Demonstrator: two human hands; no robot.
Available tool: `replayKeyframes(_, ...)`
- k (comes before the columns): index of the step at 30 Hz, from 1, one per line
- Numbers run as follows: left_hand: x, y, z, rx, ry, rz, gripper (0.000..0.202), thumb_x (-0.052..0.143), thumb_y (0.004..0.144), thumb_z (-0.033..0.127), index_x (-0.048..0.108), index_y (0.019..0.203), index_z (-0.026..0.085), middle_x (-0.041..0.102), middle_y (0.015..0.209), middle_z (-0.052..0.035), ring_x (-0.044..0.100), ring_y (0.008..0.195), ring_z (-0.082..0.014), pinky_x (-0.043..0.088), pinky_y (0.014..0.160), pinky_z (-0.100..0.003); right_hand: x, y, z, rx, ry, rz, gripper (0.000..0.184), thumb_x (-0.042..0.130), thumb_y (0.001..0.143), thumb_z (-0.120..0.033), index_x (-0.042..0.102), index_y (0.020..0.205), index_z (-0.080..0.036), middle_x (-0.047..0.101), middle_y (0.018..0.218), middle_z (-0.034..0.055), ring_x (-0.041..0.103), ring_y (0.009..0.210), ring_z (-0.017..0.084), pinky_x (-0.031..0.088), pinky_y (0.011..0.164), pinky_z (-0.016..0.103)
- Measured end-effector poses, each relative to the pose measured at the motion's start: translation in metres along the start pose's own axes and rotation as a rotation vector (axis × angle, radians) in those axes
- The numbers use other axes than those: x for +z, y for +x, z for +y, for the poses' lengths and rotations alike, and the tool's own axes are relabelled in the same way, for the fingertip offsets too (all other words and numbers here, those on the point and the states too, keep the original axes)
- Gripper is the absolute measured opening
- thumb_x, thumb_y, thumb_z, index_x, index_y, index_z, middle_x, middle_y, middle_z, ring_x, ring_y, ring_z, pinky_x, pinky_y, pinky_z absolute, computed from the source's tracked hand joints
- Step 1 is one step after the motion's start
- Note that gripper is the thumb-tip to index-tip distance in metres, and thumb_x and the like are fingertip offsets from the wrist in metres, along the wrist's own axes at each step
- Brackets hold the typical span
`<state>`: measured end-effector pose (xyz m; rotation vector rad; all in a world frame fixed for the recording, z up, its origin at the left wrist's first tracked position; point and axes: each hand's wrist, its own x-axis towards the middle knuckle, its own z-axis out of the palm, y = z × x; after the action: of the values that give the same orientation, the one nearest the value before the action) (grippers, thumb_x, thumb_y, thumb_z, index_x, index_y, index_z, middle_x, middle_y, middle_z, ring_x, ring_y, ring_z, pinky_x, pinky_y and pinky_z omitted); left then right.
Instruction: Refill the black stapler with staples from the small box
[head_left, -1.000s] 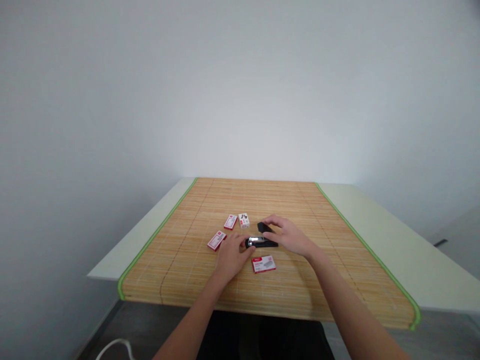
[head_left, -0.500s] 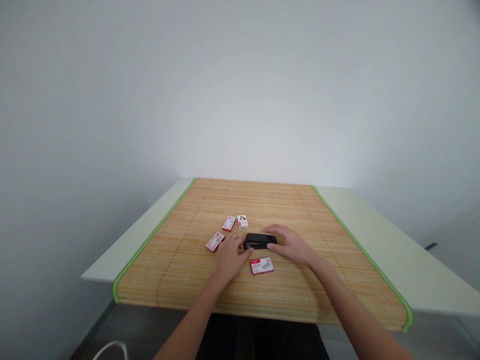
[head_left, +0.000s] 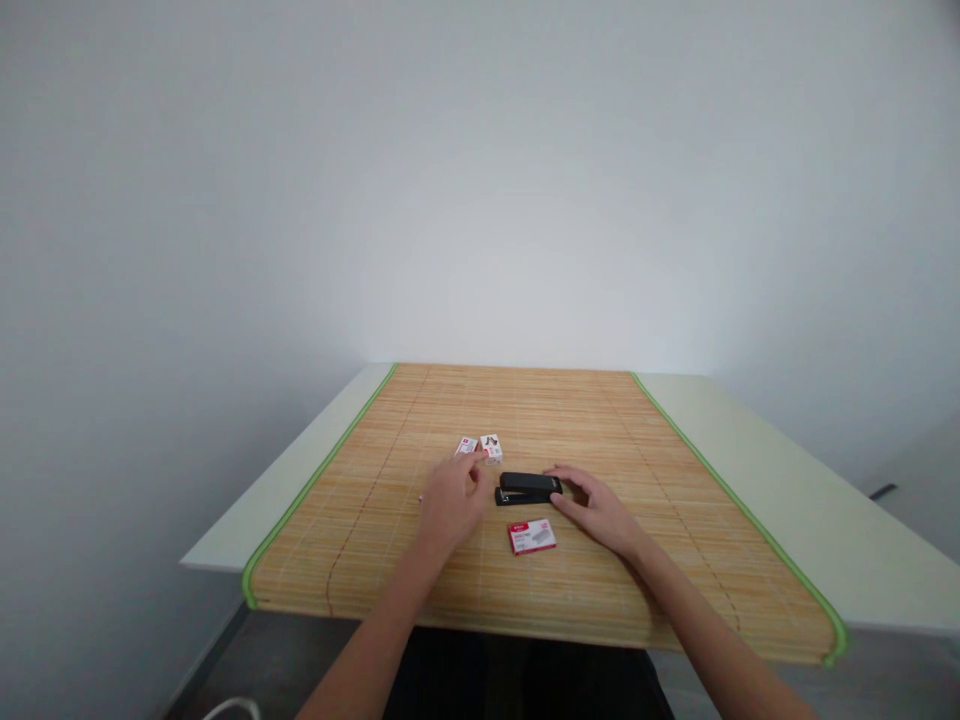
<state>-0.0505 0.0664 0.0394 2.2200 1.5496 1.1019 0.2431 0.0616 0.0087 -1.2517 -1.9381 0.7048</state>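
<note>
A black stapler (head_left: 531,483) lies on the bamboo mat, its top raised slightly off its base at the left end. My right hand (head_left: 600,512) grips its right end, thumb on the near side and fingers on the far side. My left hand (head_left: 452,503) is left of the stapler, off it, with its index finger stretched toward a small white box (head_left: 491,447) with a dark picture on top. Whether the fingertip touches that box I cannot tell. Beside it, a red-and-white box (head_left: 466,444) is partly covered by the left hand. Another red-and-white box (head_left: 532,536) lies nearer me, below the stapler.
The bamboo mat (head_left: 570,410) with green edging covers the middle of a white table (head_left: 757,460). A further box at the left is almost wholly hidden behind my left hand. Behind the table stands a plain wall (head_left: 495,200).
My left hand has come off the stapler's left end and moved up and left toward the small boxes. My right hand stays at the stapler. The view has shifted slightly.
</note>
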Motion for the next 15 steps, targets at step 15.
replayKeyframes(15, 0.010, 0.038, -0.064, 0.257, 0.197, -0.241, 0.045, 0.043, 0.105, 0.040, 0.047, 0.150, 0.035, 0.041, 0.162, -0.0037, 0.039, 0.147, -0.0221, 0.032, 0.121, -0.042, 0.001, -0.001, -0.004, -0.015, -0.008, 0.035, 0.039, 0.064, 0.092, -0.044, 0.068, 0.128, -0.030, 0.068, 0.133, 0.0047, 0.060, 0.128, 0.027, 0.042, 0.115, 0.052)
